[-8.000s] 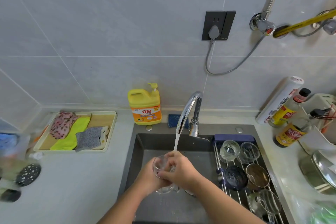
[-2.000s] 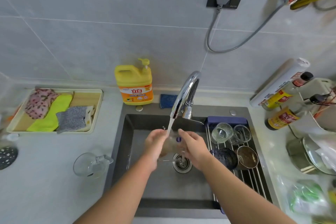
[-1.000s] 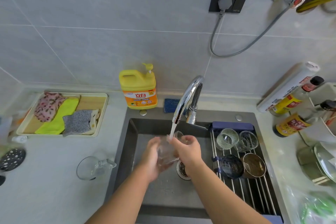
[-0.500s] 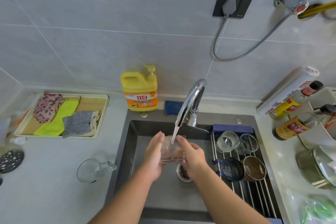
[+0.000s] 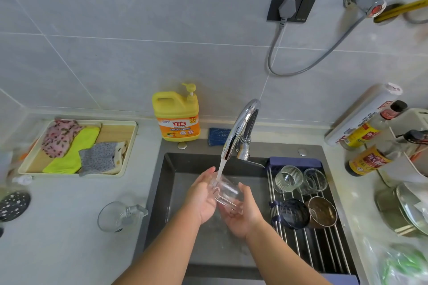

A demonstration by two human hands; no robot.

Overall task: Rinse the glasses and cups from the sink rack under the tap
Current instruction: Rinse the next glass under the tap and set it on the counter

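**While the tap (image 5: 240, 127) runs, we hold a clear glass (image 5: 228, 194) under it**

As the stream (image 5: 220, 168) meets its far edge, our right hand (image 5: 240, 216) cradles it from below, thumb curled over the side, and our left hand (image 5: 201, 196) presses a flat, straight-fingered palm against its left wall, above the sink (image 5: 162, 192). Four cups (image 5: 288, 178) lie on the rack (image 5: 319, 252) to the right.

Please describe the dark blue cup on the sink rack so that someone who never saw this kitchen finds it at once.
Find the dark sink; a metal rack lies across its right side, carrying four vessels in two rows. The dark blue cup is in the near row, on the left, beside a brownish cup. It alone is dark blue; the two glasses behind are clear.
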